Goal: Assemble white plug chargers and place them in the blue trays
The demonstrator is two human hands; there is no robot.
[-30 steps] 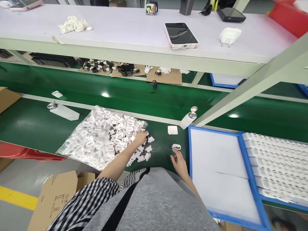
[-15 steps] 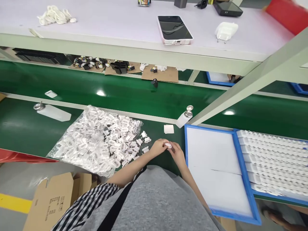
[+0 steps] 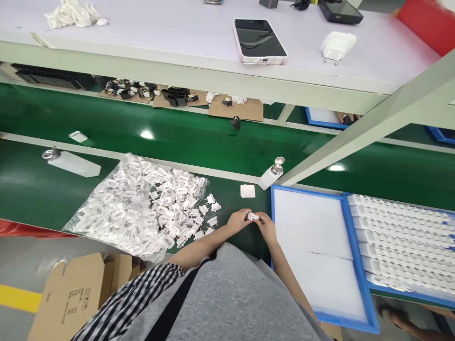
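On the floor at far left, a cardboard box (image 3: 71,293) stands open beside a yellow stripe (image 3: 19,298). The green surface (image 3: 21,184) carries a white bottle (image 3: 74,163) with a metal cap, then a clear bag (image 3: 88,208) spilling small white parts (image 3: 177,218), a small white sheet (image 3: 248,191), another capped bottle (image 3: 269,179), a blue-rimmed tray (image 3: 344,323) lined in white, and rows of white casings (image 3: 405,237). Above runs a pale shelf (image 3: 159,38) with a white cord (image 3: 73,14), a phone (image 3: 259,40) and a plug (image 3: 337,46).

A second ago the left hand (image 3: 239,220) was at the loose parts and the right hand (image 3: 267,228) beside a piece lying on the surface; now they meet between the parts and the tray, both pinching a white oval piece (image 3: 253,216) in their fingertips. Its long axis runs roughly left to right, from one hand to the other, with a broad face turned up. Which end is its front, I cannot tell.
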